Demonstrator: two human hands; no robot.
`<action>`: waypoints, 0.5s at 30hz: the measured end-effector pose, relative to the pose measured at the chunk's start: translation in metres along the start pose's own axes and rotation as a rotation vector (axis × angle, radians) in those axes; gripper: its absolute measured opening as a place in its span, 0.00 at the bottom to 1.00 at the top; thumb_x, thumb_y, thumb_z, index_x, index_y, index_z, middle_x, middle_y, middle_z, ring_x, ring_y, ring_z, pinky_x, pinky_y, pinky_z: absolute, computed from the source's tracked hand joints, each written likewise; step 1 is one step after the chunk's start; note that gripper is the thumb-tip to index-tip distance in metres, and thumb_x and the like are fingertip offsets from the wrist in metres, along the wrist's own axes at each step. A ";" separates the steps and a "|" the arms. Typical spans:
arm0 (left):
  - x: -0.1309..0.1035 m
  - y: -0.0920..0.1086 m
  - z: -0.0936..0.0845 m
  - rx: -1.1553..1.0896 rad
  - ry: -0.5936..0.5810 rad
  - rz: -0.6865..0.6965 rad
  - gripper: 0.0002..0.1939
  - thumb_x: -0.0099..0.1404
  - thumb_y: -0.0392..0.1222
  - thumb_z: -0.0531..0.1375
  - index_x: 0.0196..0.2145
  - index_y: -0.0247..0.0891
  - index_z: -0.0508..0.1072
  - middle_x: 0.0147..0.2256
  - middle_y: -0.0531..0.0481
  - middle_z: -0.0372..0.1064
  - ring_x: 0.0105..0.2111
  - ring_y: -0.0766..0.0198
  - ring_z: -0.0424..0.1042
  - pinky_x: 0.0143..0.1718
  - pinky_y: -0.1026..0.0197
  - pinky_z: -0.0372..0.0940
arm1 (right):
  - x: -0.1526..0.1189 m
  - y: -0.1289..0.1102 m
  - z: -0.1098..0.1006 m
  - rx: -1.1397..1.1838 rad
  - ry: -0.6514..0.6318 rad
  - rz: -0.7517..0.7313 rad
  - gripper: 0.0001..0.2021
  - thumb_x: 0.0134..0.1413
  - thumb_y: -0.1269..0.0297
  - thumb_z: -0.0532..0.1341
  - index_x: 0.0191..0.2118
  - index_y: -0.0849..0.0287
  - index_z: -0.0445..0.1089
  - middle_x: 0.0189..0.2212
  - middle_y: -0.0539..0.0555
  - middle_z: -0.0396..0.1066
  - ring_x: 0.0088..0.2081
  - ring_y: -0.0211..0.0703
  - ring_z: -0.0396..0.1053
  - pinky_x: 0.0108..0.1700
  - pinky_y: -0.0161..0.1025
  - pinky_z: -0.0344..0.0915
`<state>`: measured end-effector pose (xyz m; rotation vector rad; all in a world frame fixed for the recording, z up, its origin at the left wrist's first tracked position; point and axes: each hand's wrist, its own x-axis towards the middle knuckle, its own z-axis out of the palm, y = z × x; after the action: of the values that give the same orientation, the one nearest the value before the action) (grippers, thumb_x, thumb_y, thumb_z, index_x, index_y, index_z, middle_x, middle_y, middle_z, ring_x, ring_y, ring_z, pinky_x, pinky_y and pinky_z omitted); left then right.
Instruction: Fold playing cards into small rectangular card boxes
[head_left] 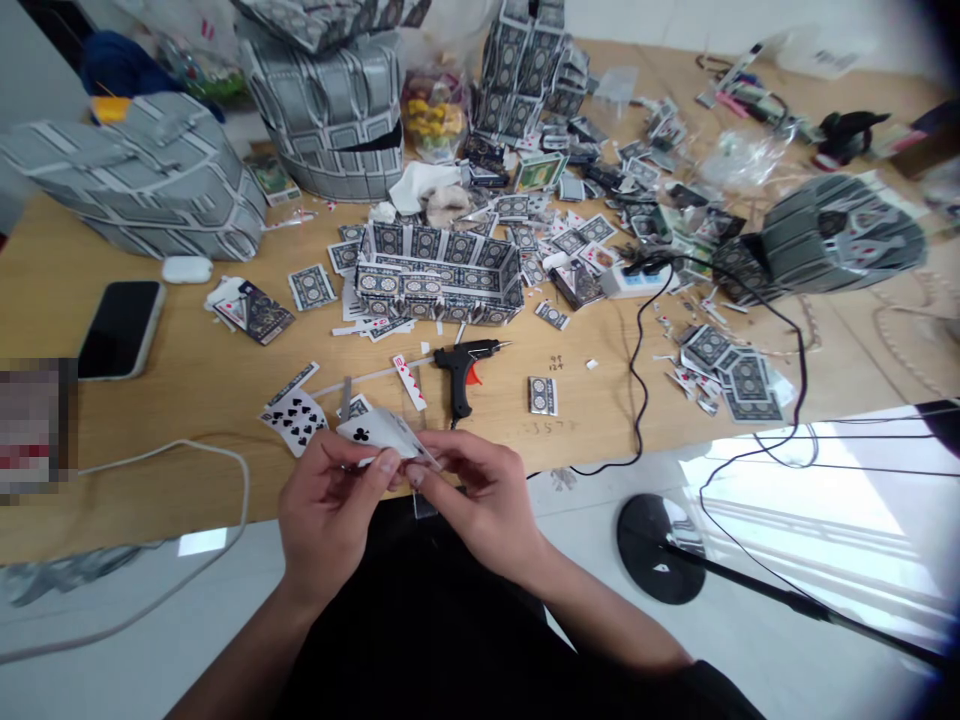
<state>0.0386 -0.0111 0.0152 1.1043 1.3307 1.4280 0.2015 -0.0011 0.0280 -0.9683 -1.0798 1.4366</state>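
At the table's front edge, my left hand (334,500) and my right hand (480,495) both grip a white playing card (382,432) with a black club on it. The card is bent, and its far side is hidden by my fingers. A ten of spades (296,420) lies just left of my left hand. A black glue gun (461,375) with an orange trigger rests beyond my right hand. Between them lies a cut strip of a red-suited card (409,382). A small folded card (542,395) is to the right of the glue gun.
Behind the glue gun stands an open box made of cards (439,280). Larger card-built pieces (330,110) stand at the back. Loose cards and scraps (739,375) lie to the right. A black cable (637,370) crosses the table from a power strip (634,281). A phone (121,330) lies left.
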 end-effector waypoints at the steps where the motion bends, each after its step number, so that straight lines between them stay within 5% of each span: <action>1: -0.001 0.000 0.000 -0.001 0.001 0.001 0.09 0.67 0.36 0.73 0.36 0.40 0.77 0.30 0.57 0.82 0.27 0.68 0.84 0.34 0.72 0.80 | 0.000 0.000 0.000 0.001 0.013 0.013 0.12 0.61 0.69 0.75 0.50 0.53 0.85 0.38 0.53 0.87 0.38 0.44 0.86 0.45 0.39 0.83; 15: 0.000 -0.007 -0.003 0.079 0.016 0.117 0.12 0.69 0.34 0.72 0.47 0.41 0.78 0.36 0.55 0.83 0.30 0.70 0.83 0.33 0.73 0.78 | 0.002 0.001 0.007 0.089 0.097 0.074 0.15 0.65 0.63 0.74 0.55 0.53 0.78 0.35 0.51 0.84 0.36 0.44 0.84 0.41 0.43 0.83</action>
<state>0.0357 -0.0118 0.0079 1.2422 1.3625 1.4821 0.1943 -0.0004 0.0285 -1.0130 -0.9101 1.4691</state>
